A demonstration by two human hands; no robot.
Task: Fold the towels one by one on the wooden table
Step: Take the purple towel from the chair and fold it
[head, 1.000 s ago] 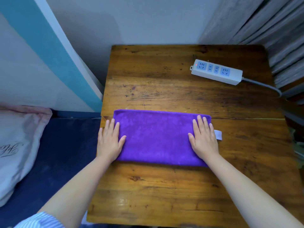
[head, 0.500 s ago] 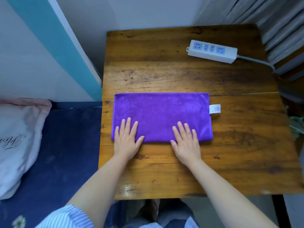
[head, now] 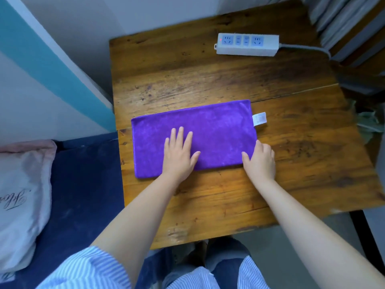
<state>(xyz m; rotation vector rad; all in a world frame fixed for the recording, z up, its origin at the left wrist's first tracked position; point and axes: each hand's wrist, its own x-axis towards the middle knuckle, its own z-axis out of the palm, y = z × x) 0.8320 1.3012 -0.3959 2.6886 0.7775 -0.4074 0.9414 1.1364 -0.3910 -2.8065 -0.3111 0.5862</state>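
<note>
Wooden table (head: 208, 80) under purple towel (head: 218, 132), power strip (head: 248, 44)

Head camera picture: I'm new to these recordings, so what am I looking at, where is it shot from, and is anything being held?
There is no robot. A person wears a camera on the head, looking down at their own arms. On the wooden table lies a purple towel, folded into a long strip, with a white label at its right end. The left hand lies flat on the towel. The right hand has curled fingers at the towel's near right corner and seems to grip it, though the fingertips are hidden. A power strip sits at the far edge.
</note>
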